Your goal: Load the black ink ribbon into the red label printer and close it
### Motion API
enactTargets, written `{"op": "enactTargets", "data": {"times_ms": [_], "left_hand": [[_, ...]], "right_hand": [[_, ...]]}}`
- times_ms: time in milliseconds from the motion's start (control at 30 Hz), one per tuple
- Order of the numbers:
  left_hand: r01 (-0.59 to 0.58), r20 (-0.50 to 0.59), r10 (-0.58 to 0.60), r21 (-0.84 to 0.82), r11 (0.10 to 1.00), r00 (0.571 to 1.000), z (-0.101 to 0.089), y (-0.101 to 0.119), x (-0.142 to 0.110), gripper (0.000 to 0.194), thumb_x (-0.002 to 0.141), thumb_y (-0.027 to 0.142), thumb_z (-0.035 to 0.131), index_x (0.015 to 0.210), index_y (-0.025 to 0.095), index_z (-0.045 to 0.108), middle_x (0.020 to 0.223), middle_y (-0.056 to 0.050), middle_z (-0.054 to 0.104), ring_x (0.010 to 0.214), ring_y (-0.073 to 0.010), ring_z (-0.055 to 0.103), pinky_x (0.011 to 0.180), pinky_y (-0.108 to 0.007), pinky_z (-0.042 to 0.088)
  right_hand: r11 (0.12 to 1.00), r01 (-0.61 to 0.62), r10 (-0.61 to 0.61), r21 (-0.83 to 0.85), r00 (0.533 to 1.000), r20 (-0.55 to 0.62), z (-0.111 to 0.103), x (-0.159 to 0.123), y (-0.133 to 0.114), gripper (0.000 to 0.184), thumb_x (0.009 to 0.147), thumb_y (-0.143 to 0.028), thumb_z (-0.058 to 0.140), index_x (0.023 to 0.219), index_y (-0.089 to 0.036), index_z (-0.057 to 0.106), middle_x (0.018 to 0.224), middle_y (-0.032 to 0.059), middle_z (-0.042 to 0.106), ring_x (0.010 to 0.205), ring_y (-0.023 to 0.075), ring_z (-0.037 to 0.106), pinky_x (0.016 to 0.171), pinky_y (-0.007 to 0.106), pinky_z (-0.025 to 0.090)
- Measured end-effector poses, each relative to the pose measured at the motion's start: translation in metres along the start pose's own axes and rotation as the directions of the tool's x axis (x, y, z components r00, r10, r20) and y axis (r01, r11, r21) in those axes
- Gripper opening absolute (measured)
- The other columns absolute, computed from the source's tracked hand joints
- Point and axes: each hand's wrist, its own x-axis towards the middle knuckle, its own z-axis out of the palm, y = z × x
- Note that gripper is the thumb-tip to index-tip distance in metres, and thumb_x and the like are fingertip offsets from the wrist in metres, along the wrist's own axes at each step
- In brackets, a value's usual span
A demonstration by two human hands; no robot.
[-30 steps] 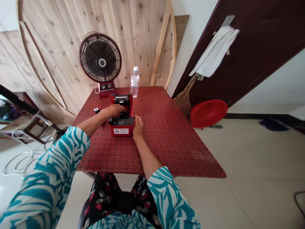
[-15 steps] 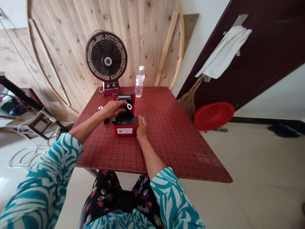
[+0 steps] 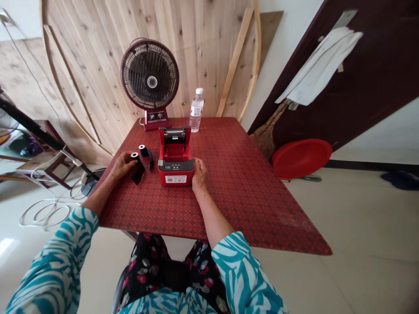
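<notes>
A red and black label printer (image 3: 176, 172) stands on the table with its lid up; its inside bay looks vacant. My right hand (image 3: 199, 175) is pressed round the printer's right side, fingers partly hidden behind it. Left of the printer, my left hand (image 3: 121, 165) is closed on a black ribbon roll (image 3: 137, 163) with a white core, at or just above the tabletop. Right beside it stands a second black roll (image 3: 143, 151), also with a white core, touched by no hand.
Behind the printer are a desk fan (image 3: 151, 83) and a water bottle (image 3: 196, 111) on the patterned red table (image 3: 248, 200). A red basin (image 3: 301, 158) leans by the door at right. At left stand a black pole (image 3: 39, 124) and loose cables (image 3: 42, 213).
My left hand has moved left and down from over the open printer, taking the roll out to the table's left side. My right hand stays at the printer.
</notes>
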Motion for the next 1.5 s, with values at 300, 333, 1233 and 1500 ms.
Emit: {"op": "enactTargets", "data": {"times_ms": [300,333,1233,1500], "left_hand": [[0.11,-0.005,-0.11,0.013,0.994,0.994,-0.01,0.022,0.024,0.055,0.071,0.05,0.059,0.117,0.021,0.064,0.115,-0.007,0.071,0.106,-0.0254,0.065,0.092,-0.037,0.051],[0.107,0.012,-0.107,0.063,0.992,0.994,-0.008,0.028,0.032,0.053,0.071,0.049,0.059,0.116,0.021,0.065,0.114,-0.007,0.072,0.106,-0.0253,0.065,0.091,-0.036,0.05],[-0.282,0.495,0.292,-0.097,0.954,0.818,0.04,0.141,0.014,0.046,0.066,0.036,0.083,0.106,0.019,0.067,0.094,-0.006,0.072,0.083,-0.0189,0.068,0.077,-0.032,0.058],[-0.545,0.697,0.146,0.394,0.74,0.702,0.11,0.134,0.049,0.027,0.069,0.024,0.073,0.095,0.025,0.076,0.09,-0.001,0.077,0.087,-0.0214,0.07,0.076,-0.027,0.052]], "right_hand": [[1.0,-0.01,0.01,-0.004,1.0,-0.013,-0.001,0.0,-0.002,0.033,0.083,-0.048,0.05,0.09,-0.022,0.07,0.088,0.0004,0.074,0.085,0.0166,0.064,0.081,0.031,0.046],[1.0,-0.009,0.009,-0.003,1.0,-0.01,-0.001,0.0,-0.002,0.033,0.083,-0.048,0.05,0.091,-0.022,0.07,0.088,0.0004,0.074,0.085,0.0166,0.064,0.081,0.03,0.046],[0.999,0.037,-0.038,-0.023,0.999,-0.01,0.002,0.004,0.001,0.032,0.084,-0.045,0.048,0.09,-0.024,0.07,0.093,0.0011,0.074,0.092,0.0185,0.064,0.09,0.034,0.046],[0.999,0.034,-0.035,-0.024,0.999,-0.007,0.004,0.005,0.001,0.029,0.082,-0.044,0.049,0.087,-0.024,0.069,0.089,0.0008,0.072,0.089,0.0182,0.062,0.087,0.032,0.046]]}}
